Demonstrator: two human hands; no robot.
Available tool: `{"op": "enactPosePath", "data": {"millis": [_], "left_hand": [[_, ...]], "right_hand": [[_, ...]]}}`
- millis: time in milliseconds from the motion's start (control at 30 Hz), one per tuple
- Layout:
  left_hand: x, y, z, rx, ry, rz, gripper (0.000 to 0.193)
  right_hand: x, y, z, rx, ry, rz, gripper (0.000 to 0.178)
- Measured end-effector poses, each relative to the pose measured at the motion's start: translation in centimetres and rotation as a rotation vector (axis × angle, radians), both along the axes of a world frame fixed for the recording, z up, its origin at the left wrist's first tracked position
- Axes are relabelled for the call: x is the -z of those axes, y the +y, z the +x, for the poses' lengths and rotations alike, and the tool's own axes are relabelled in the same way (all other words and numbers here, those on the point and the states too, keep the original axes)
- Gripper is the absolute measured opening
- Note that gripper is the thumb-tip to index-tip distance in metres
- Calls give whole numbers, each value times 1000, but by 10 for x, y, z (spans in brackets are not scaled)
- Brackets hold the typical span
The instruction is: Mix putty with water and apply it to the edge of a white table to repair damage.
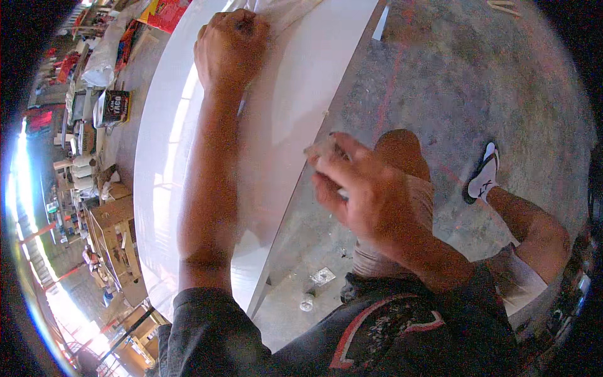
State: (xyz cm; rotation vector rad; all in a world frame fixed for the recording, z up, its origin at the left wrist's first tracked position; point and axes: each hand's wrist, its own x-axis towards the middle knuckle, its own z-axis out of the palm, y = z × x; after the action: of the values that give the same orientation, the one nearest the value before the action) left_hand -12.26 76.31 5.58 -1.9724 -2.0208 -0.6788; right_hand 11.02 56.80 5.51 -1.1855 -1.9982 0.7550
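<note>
A long, glossy white panel runs from the top of the view down past my left forearm. Over its far end, my left hand is closed, fingers curled, at the gathered edge of a thin, wrinkled white film. My right hand hovers just beyond the panel's right edge, fingers bent and thumb side up. Something small and pale shows between its fingertips; motion blur hides what it is. My left forearm covers part of the panel.
Grey concrete floor lies to the right, beside my bent leg and sandalled foot. Cardboard boxes, a dark printed carton and clutter stand left of the panel. A red and yellow package is at the far left end.
</note>
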Motion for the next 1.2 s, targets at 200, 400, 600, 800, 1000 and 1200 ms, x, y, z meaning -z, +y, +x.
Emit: {"op": "enactPosePath", "data": {"millis": [200,400,600,800,1000,1200], "left_hand": [[-3,-1,4,-38,7,-65,30],[-9,-1,8,-70,-77,-134,30],[-4,-1,5,-22,-7,-30,30],[-11,-5,9,-18,-80,-76,31],[-18,-10,17,-43,-116,-74,33],[-18,-11,20,-61,-137,-92,30]], "right_hand": [[-3,-5,16,-119,39,-43,24],[22,101,59,210,122,43,24],[53,174,77,307,183,213,24],[56,218,87,382,240,177,25],[62,248,96,360,306,213,24],[66,278,105,399,283,249,24]]}}
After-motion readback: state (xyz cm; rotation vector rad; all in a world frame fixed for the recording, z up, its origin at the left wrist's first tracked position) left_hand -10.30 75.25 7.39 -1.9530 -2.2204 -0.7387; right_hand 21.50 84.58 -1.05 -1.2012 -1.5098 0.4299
